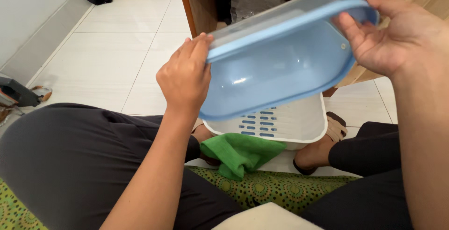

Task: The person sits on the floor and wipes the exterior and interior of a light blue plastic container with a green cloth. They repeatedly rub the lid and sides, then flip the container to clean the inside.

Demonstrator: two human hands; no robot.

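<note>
Both hands, left [184, 78] and right [397, 38], fingers closed on blue tub [280, 71] ends; light, stiff, likely slick, so rim grip suits.

— From where is the scene viewed?
— From a single head-worn camera, angled steeply down over the lap and floor.
— How near?
— Close: the light-blue plastic tub [276, 71] gripped at both ends fills the upper middle.
</note>
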